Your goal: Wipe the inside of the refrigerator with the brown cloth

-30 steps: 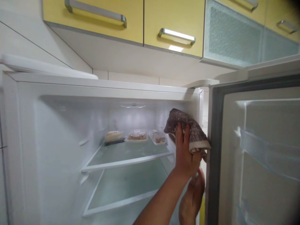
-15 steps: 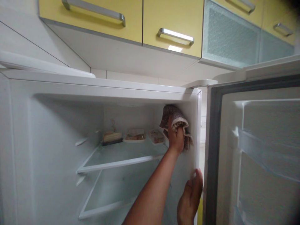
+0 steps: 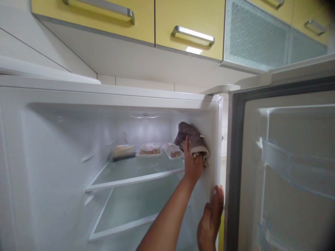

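My left hand [image 3: 193, 165] reaches into the refrigerator with its fingers around a bunched brown cloth [image 3: 192, 136] that has a pale edge. The cloth lies against the upper part of the right inner wall [image 3: 210, 122]. Lower down and nearer to me, my right hand [image 3: 210, 219] rests at the front edge of that wall, its fingers stretched upward and holding nothing. Left of the cloth, a clear food tray [image 3: 172, 151], another tray [image 3: 149, 150] and a yellowish package [image 3: 124, 151] sit at the back of the top glass shelf [image 3: 131, 170].
The refrigerator door [image 3: 237, 157] stands open on the right, with a clear door bin [image 3: 295, 167]. A second glass shelf [image 3: 136, 205] lies below the top one. Yellow cabinets [image 3: 191, 17] with metal handles hang above the refrigerator.
The inside of the refrigerator looks brighter. My left hand and the cloth have shifted slightly, and the cloth's folds hang differently. My right hand stays at the wall's edge.
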A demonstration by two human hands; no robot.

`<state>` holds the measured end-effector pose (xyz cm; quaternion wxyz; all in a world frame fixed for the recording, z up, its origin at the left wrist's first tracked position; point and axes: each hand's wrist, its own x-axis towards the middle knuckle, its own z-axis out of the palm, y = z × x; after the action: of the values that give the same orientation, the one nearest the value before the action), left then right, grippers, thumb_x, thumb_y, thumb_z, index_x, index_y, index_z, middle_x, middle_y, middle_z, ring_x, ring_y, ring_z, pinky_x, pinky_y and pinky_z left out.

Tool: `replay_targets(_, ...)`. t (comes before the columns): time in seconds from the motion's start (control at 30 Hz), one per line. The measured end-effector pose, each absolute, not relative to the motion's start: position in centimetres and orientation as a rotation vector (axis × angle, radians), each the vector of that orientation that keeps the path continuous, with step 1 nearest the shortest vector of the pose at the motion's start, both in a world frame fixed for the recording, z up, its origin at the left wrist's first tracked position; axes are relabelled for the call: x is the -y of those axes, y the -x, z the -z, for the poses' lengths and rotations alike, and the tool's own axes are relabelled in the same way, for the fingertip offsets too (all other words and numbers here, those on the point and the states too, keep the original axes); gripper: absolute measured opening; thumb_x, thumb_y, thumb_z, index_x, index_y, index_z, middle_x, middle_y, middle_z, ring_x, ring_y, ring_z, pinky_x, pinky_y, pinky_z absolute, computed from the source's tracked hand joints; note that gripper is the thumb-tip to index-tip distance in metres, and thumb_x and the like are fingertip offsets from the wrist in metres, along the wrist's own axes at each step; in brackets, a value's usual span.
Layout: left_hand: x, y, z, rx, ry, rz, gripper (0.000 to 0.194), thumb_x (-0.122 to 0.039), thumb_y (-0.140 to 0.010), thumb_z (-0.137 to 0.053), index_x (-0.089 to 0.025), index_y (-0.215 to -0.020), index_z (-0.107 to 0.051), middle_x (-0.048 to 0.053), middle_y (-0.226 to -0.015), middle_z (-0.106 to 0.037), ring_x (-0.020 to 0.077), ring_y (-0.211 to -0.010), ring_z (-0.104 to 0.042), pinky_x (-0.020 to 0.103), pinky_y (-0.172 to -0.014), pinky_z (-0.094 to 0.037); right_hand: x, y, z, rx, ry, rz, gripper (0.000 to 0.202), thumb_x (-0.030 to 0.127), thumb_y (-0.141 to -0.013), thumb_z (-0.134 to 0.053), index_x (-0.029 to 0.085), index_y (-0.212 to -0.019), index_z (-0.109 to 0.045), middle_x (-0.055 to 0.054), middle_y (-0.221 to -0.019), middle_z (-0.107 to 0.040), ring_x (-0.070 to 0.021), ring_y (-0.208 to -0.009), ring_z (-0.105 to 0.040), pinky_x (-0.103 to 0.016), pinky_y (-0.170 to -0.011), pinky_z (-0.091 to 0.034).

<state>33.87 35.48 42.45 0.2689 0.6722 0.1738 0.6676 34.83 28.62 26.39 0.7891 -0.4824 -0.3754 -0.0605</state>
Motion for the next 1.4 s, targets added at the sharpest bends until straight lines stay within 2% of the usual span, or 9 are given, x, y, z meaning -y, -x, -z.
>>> replay_targets(0.13,-31.6,-32.2,-36.8,-0.416,-2.045,-1.703,0.073,-0.031,-0.086,-0.050,-0.035,-0.154,-0.023,-0.003,-0.169,-0.006,0.0241,-0.156,-0.007,0.048,-0.128,-0.008,-28.8,-35.0,-25.4,0.706,0.960,-0.050,0.065,0.047,-0.093,-0.039,0.012,-0.147,-0.038,-0.018,-0.151,-0.040,-0.0312,-0.142,-0.035,-0.058,-0.120,-0.023)
replay_targets(0.27,-29.8,-29.5,-30.9,-0.448,-2.162,-1.461,0.067,-0.050,-0.090,-0.045,-0.033,-0.152,-0.030,0.001,-0.169,-0.011,0.0287,-0.156,-0.008,0.051,-0.127,-0.007,-28.2,-34.9,-25.0,0.682,0.848,-0.210,0.067,0.043,-0.086,-0.048,0.013,-0.146,-0.039,-0.019,-0.146,-0.046,-0.0307,-0.136,-0.043,-0.055,-0.115,-0.037)
replay_targets(0.5,-32.0,-29.4,-25.3,-0.646,-1.962,-1.350,0.085,-0.070,-0.085,-0.042,-0.026,-0.155,-0.022,0.009,-0.169,-0.009,0.0274,-0.156,-0.007,0.049,-0.127,-0.010,-26.4,-34.6,-27.6,0.769,0.956,-0.090,0.080,0.026,-0.073,-0.046,0.018,-0.151,-0.032,-0.011,-0.154,-0.035,-0.0301,-0.145,-0.030,-0.057,-0.122,-0.019)
replay_targets(0.63,-31.6,-29.5,-26.9,-0.553,-2.135,-1.387,0.085,-0.076,-0.083,-0.036,-0.029,-0.154,-0.026,0.007,-0.169,-0.005,0.0291,-0.156,-0.007,0.051,-0.127,-0.011,-26.8,-34.9,-26.8,0.712,0.928,-0.178,0.074,0.037,-0.082,-0.045,0.019,-0.152,-0.030,-0.013,-0.154,-0.036,-0.0310,-0.142,-0.035,-0.057,-0.118,-0.027)
replay_targets(0.73,-30.9,-29.8,-30.9,-0.415,-2.244,-1.445,0.075,-0.064,-0.088,-0.040,-0.032,-0.154,-0.025,0.003,-0.169,-0.004,0.0296,-0.156,-0.006,0.053,-0.126,-0.009,-27.1,-35.1,-25.8,0.724,0.906,-0.227,0.074,0.052,-0.088,-0.042,0.012,-0.150,-0.033,-0.019,-0.149,-0.041,-0.0318,-0.137,-0.042,-0.055,-0.117,-0.030)
replay_targets(0.87,-30.4,-31.6,-37.3,-0.511,-2.221,-1.532,0.087,-0.028,-0.079,-0.058,-0.036,-0.155,-0.017,-0.002,-0.170,0.000,0.0266,-0.156,0.000,0.051,-0.127,-0.005,-26.7,-35.0,-25.8,0.709,0.979,-0.257,0.084,0.061,-0.089,-0.045,0.012,-0.154,-0.024,-0.018,-0.158,-0.026,-0.0322,-0.148,-0.023,-0.055,-0.122,-0.018)
replay_targets(1.0,-29.9,-32.5,-39.4,-0.542,-2.232,-1.560,0.094,-0.026,-0.077,-0.061,-0.035,-0.156,-0.010,-0.002,-0.169,0.007,0.0278,-0.156,0.005,0.052,-0.126,-0.003,-26.7,-35.0,-26.3,0.653,1.010,-0.295,0.090,0.065,-0.088,-0.043,0.013,-0.156,-0.017,-0.016,-0.162,-0.015,-0.0327,-0.150,-0.014,-0.057,-0.123,-0.011)
replay_targets(1.17,-30.3,-30.3,-33.0,-0.435,-2.226,-1.470,0.072,-0.043,-0.091,-0.046,-0.033,-0.156,-0.016,0.003,-0.170,-0.001,0.0276,-0.156,-0.005,0.051,-0.126,-0.009,-26.8,-34.8,-24.6,0.716,1.082,-0.212,0.081,0.064,-0.092,-0.032,0.008,-0.150,-0.029,-0.023,-0.150,-0.037,-0.0336,-0.141,-0.035,-0.058,-0.118,-0.026)
replay_targets(1.4,-30.7,-28.9,-20.2,-0.602,-2.060,-1.226,0.076,-0.050,-0.087,-0.052,-0.034,-0.155,-0.020,0.003,-0.169,-0.004,0.0303,-0.155,-0.006,0.052,-0.127,-0.009,-21.4,-30.6,-19.0,0.886,1.252,-0.137,0.072,0.053,-0.095,-0.045,0.016,-0.154,-0.026,-0.016,-0.152,-0.038,-0.0326,-0.145,-0.031,-0.054,-0.119,-0.033)
